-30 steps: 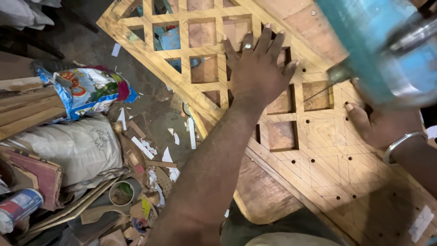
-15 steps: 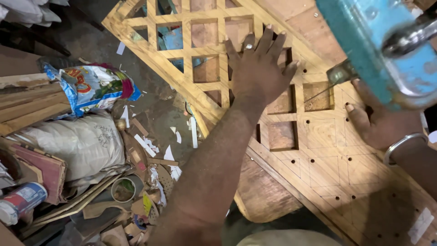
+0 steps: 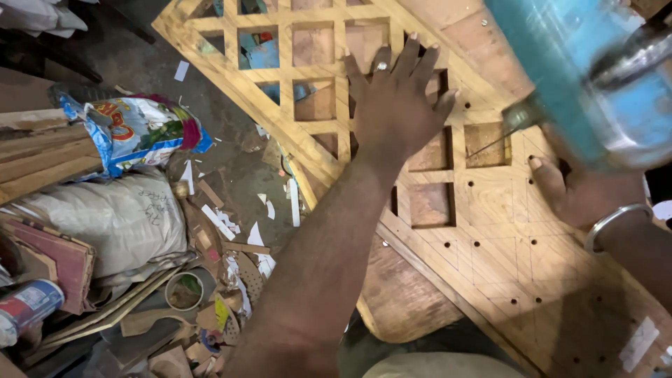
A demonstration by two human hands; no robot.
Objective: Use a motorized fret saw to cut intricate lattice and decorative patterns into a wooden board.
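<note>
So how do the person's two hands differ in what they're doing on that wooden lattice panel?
The left hand lies flat with fingers spread, pressing on the wooden lattice panel; the right hand is mostly hidden behind a blue power tool, which it appears to hold. The left hand wears a ring, the right a metal bangle at the wrist. The left rests over cut-out squares, the right by marked, drilled wood. Both are bare.

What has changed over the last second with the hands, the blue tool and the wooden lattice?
Very little. The blue power tool shifted slightly in the picture, its thin blade staying at the same square opening. The left hand still lies flat with spread fingers on the wooden lattice panel, and the right hand still rests on the board beside the tool. Nothing was picked up or let go.
</note>
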